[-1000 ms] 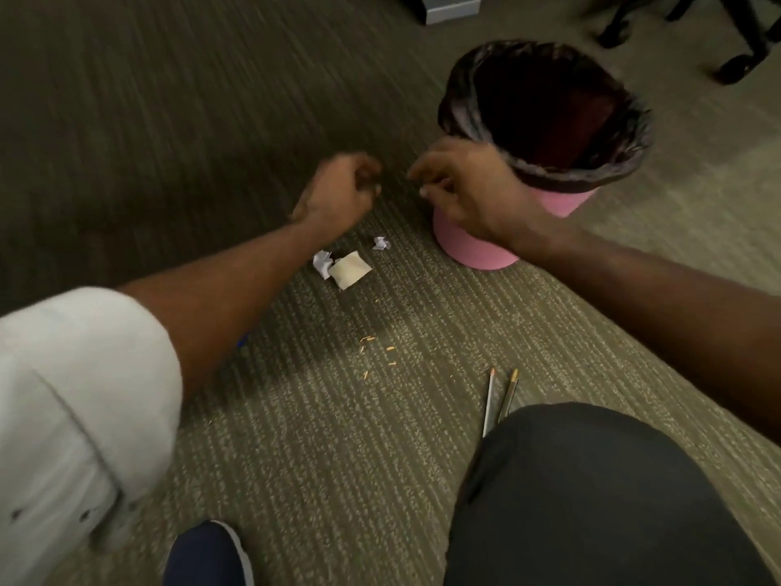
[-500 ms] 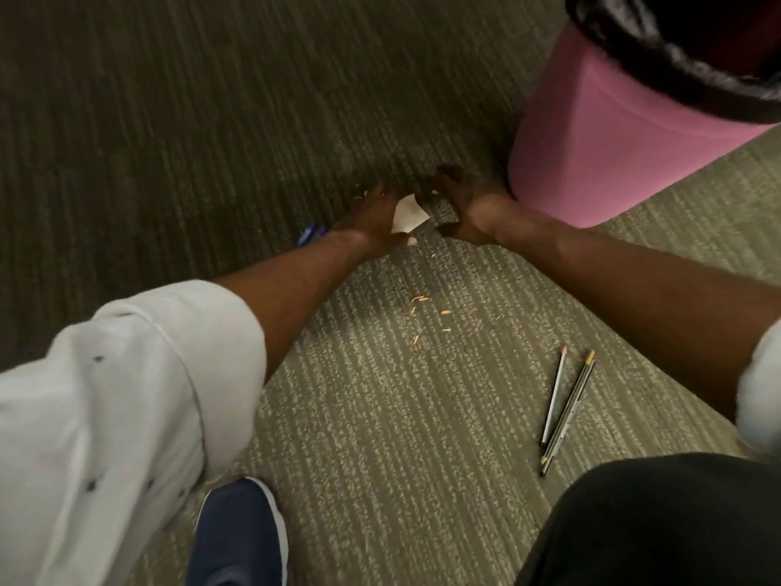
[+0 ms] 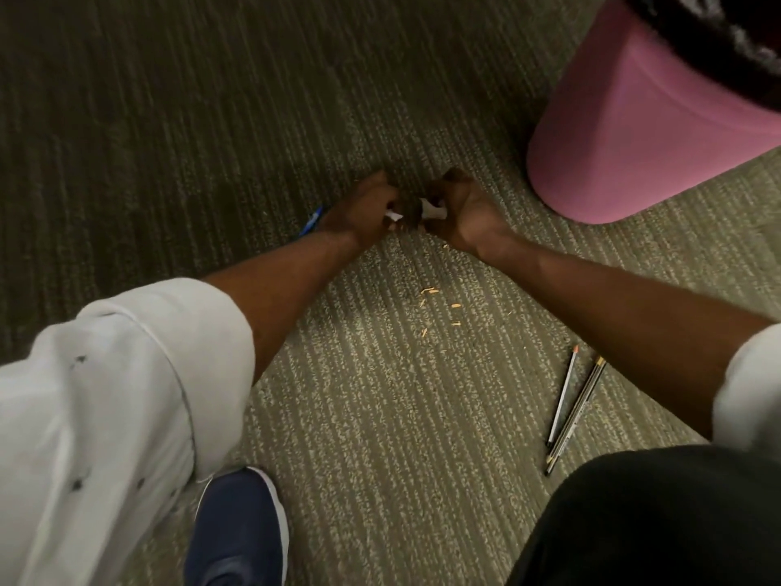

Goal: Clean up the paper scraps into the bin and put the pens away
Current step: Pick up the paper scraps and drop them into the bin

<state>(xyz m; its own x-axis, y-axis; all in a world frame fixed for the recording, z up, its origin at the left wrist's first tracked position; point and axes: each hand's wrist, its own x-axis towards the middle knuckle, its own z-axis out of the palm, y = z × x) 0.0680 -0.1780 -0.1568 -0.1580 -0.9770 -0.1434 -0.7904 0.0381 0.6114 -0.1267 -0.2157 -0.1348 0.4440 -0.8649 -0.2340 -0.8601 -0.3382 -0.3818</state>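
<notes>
Scraps being gathered low on the carpet, with small bits at risk of slipping out on the way to the bin.

At far left a blue pen is lying half hidden behind the left wrist, so it is risking being overlooked or nudged farther away. The left hand is reaching forward and down, fingers curling inward around a white scrap. The right hand is mirroring it, palm tilting inward and fingers closing on more paper; the two hands are nearly touching. Loose bunching like this is likely letting pieces drop during the lift. Orange flecks are lying apart, nearer the body, too fine to pinch easily. Two pencils are resting side by side beneath the right forearm, where a knee could roll onto them. The bin is standing just right of the hands.
</notes>
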